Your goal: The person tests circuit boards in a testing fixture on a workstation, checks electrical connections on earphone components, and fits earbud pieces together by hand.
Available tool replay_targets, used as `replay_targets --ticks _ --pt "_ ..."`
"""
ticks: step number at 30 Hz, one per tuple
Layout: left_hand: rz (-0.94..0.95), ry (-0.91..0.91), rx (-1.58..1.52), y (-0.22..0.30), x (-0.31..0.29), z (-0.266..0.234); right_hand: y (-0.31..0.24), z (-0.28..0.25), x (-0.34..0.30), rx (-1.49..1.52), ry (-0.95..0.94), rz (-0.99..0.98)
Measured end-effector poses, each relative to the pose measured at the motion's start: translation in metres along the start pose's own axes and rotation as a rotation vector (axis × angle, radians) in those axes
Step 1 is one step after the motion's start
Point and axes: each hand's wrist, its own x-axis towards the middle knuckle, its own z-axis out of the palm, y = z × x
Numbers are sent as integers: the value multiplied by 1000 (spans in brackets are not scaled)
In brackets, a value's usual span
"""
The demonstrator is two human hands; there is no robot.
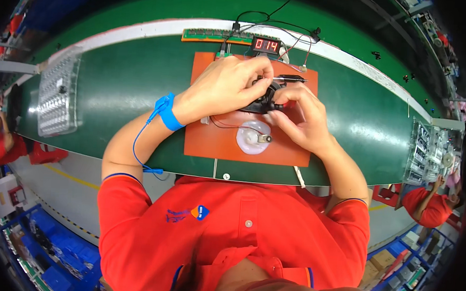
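Observation:
Above an orange mat, both of my hands close on a black plastic part with a curved outline; its exact kind is hard to make out. My left hand grips it from the upper left, thumb and forefinger bent together. From the right, my right hand pinches its edge, with something red partly showing beside the fingers. Beyond them lies a dark pen-like tool. Nearer to me, a whitish round dish carries a small metal piece, and thin wires run close by.
A red-digit display and a long green board strip stand behind the mat, among loose cables. A blue wrist strap trails its cord from my left wrist. Clear trays sit at both table ends; other people work beyond.

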Motion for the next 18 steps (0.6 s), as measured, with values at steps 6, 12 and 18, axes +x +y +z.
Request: replay_targets --ticks 6,12,18 --pt "211 150 418 -1 -3 22 -9 -9 -20 14 -137 -136" --pt "273 346 323 -13 5 10 -12 -4 -27 -218 -156 -252" --pt "87 804 300 -80 26 -56 -5 2 -27 -234 -144 -345"
